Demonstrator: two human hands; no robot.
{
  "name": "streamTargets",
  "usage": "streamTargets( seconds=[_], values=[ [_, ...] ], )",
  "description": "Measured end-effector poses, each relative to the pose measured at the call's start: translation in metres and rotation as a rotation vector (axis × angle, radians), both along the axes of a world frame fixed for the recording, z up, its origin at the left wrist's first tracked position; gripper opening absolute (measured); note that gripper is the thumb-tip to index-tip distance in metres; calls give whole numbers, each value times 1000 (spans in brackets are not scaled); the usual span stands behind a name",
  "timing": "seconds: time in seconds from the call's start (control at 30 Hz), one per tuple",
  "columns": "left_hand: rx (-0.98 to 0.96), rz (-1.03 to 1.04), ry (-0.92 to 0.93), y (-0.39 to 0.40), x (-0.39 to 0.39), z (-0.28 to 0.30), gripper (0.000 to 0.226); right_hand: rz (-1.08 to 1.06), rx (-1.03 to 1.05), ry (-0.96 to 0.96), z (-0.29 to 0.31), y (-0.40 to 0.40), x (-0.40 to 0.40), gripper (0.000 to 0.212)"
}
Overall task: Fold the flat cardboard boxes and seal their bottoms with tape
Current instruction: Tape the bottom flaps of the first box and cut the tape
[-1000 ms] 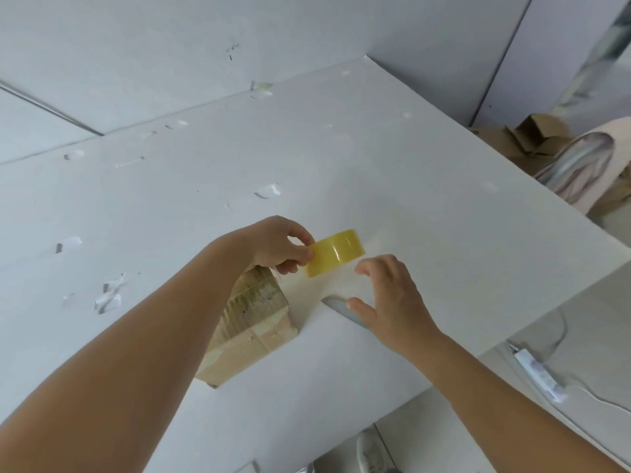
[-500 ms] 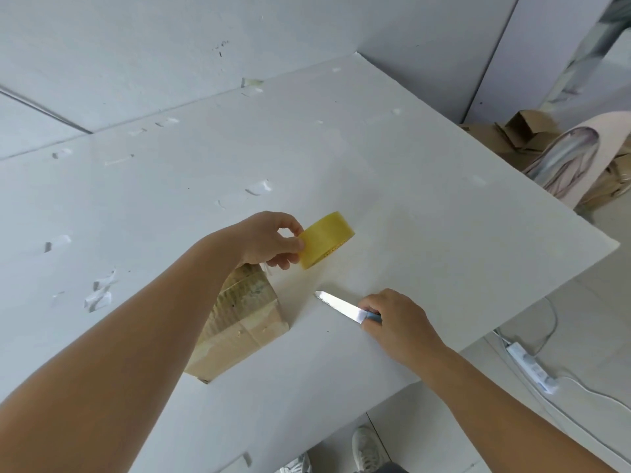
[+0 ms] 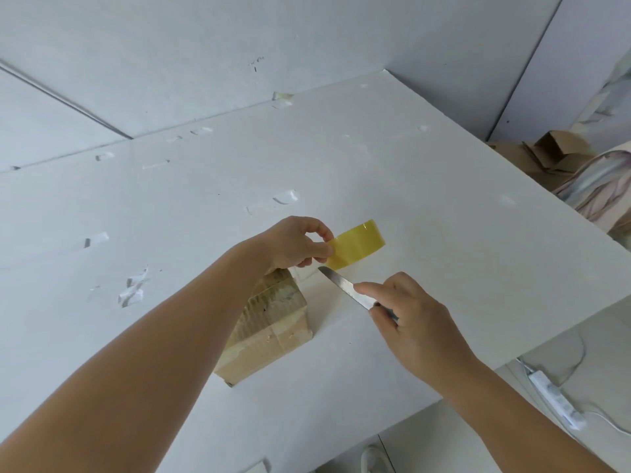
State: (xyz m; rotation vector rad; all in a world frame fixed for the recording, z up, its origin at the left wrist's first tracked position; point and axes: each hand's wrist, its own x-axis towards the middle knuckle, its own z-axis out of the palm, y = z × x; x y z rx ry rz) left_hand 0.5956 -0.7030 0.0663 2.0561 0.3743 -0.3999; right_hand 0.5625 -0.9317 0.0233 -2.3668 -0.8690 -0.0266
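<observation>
A small folded cardboard box (image 3: 269, 331) lies on the white table (image 3: 426, 213), its upper face covered with clear tape. My left hand (image 3: 300, 244) holds a yellow tape roll (image 3: 358, 244) just above and beyond the box, fingers pinching its near edge. A clear strip of tape seems to run from the roll down to the box. My right hand (image 3: 413, 319) grips a knife (image 3: 345, 288) by the handle, forefinger along the blade. The blade tip points up-left, just under the roll.
Scraps of clear tape (image 3: 131, 291) are stuck on the table's left part. More brown cardboard boxes (image 3: 546, 151) are piled on the floor at the far right. A white power strip (image 3: 553, 401) and cable lie on the floor below the table's right edge.
My right hand picked the knife up from the table and raised its blade toward the tape just under the roll. My left hand kept holding the roll above the box.
</observation>
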Motion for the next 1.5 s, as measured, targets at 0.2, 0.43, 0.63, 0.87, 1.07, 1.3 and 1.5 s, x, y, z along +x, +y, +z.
streamTargets(
  seconds=[0.2, 0.43, 0.63, 0.87, 1.07, 1.3, 1.5],
  values=[
    [-17, 39, -51, 0, 1, -2, 8, -36, -36, -15, 10, 0, -7, 40],
    [-11, 74, -95, 0, 0, -4, 10, -117, -85, 31, 20, -10, -6, 37],
    [-7, 73, -103, 0, 1, -5, 12, -33, -170, -30, 37, 17, -11, 37],
    [-39, 55, -136, -1, -2, -3, 10, -31, -521, -23, 78, 44, -14, 33],
    [-162, 88, -222, 4, -5, -4, 8, 81, -713, 139, 48, 61, -20, 31],
    [-200, 94, -205, 6, -5, -4, 16, -34, -605, 92, -2, 50, 6, 57],
    [-228, 94, -168, 7, -3, -5, 14, -67, -503, 49, -42, 43, 15, 50]
  ],
)
